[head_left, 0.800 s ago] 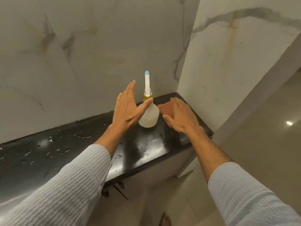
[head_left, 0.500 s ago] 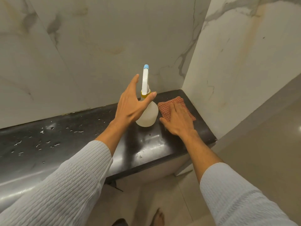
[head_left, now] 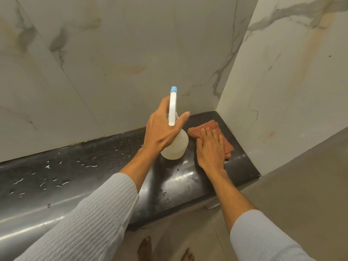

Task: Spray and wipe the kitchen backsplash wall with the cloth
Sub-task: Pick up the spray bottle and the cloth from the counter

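A white spray bottle (head_left: 176, 147) with a white trigger head and blue nozzle stands upright on the black counter (head_left: 94, 162), close to the corner. My left hand (head_left: 162, 129) is at its neck, thumb on the right side and fingers on the left, still spread and not closed around it. A folded reddish checked cloth (head_left: 212, 126) lies on the counter right of the bottle. My right hand (head_left: 211, 147) rests flat on the cloth with fingers straight. The marble backsplash wall (head_left: 122, 63) rises behind the counter.
A second marble wall (head_left: 291, 81) meets the backsplash at the corner and closes off the counter's right end. Water drops (head_left: 56, 178) are scattered over the counter's left part. My bare feet (head_left: 145, 249) show on the tiled floor below the counter's front edge.
My left hand has come in from beside the bottle until its thumb and fingers straddle the neck. My right hand slid further onto the cloth. The view shifted downward.
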